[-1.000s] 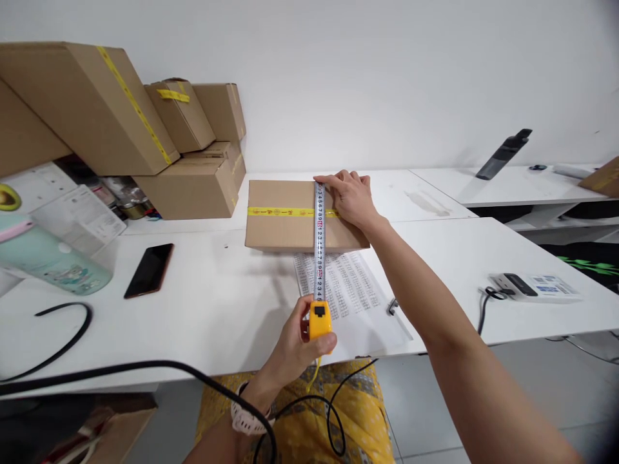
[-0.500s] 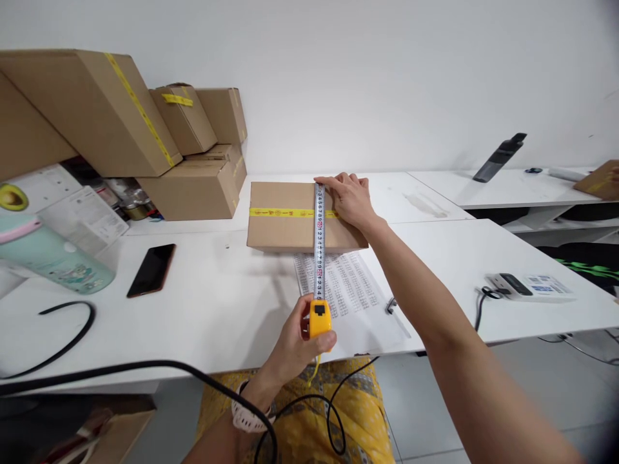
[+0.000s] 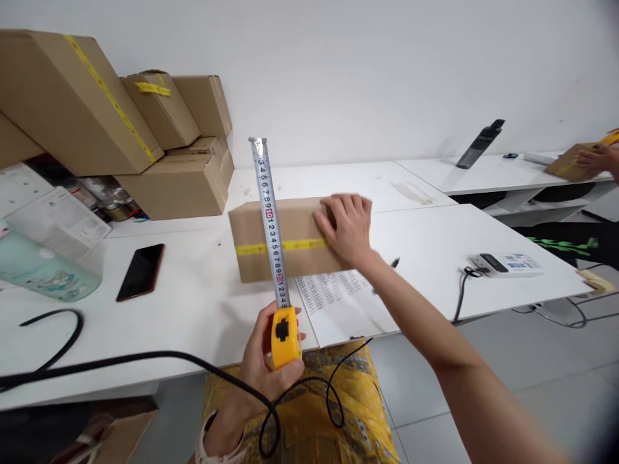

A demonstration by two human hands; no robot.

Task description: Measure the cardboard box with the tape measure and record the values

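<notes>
My left hand grips a yellow tape measure near the table's front edge. Its blade sticks out, reaching up past the box in view, with the metal hook at the top end free. With fingers over its far edge and thumb on the near face, my right hand holds a small cardboard box banded with yellow tape. The box looks tilted and slightly blurred. Partly under it lies a printed sheet covered with rows of small text.
Stacked cardboard boxes fill the back left. A phone and a mint bottle lie at left; a black cable crosses the front. A small white device sits right, a dark bottle beyond. Another person's hand touches a box far right.
The tape blade has come off the box's far edge and swung left with my left hand. My right hand has shifted from the hook end onto the box, which has turned and tilted.
</notes>
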